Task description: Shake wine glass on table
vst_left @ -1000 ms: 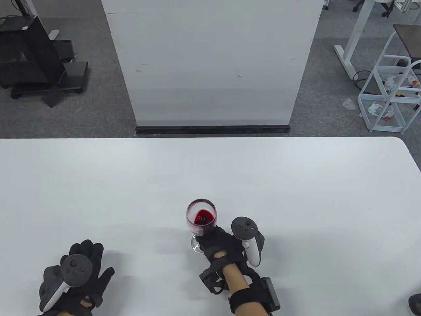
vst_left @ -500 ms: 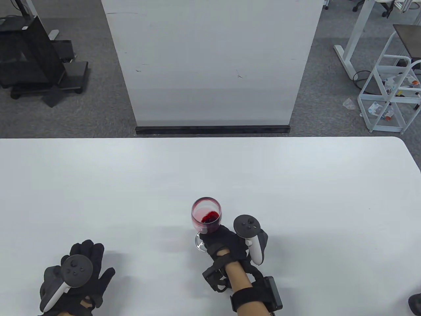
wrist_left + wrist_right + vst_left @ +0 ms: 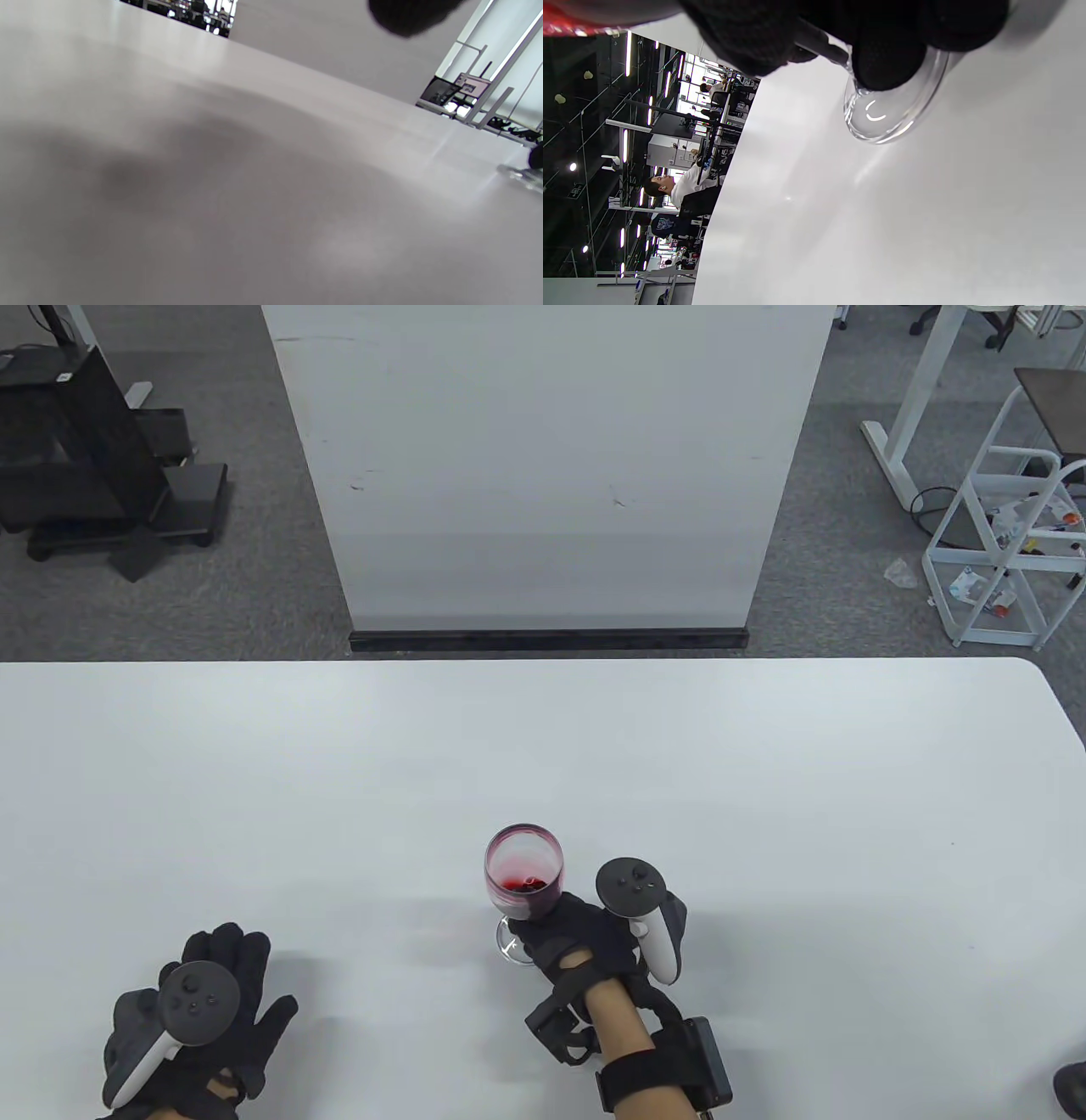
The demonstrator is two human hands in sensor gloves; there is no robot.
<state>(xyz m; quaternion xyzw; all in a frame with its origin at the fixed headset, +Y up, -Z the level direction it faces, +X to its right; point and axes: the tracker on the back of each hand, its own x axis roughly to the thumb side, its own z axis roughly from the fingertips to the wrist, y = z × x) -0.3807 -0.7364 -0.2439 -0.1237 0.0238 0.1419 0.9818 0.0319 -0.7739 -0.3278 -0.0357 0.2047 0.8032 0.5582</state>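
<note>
Glass: the wine glass stands on the white bench near your edge, a little right of centre, with its clear foot flat on the bench or very nearly so.
Contents: there is a shallow pool of red wine low in the bowl, and a red film clings to the inner wall.
Right hand: your right hand grips the glass low down, below the bowl; in the right wrist view the gloved fingertips close on the stem just above the foot.
Left hand: your left hand lies spread and flat on the bench, well apart from the glass and holding nothing.
Weight: judge it light, with the bowl and wine carried high, so it will tip readily.
Fragility: thin, stiff glass; the stem is probably the weakest part, so do not squeeze or bend it.
Slip: smooth glass against a fabric glove may twist in your grip, so keep the pinch firm but light.
Where to hold: stay at the base of the stem, close to the foot; that looks the best place for circling the glass on the bench.
Risk: little wine leaves room below the rim, but a sharp jerk could still throw it over.
</note>
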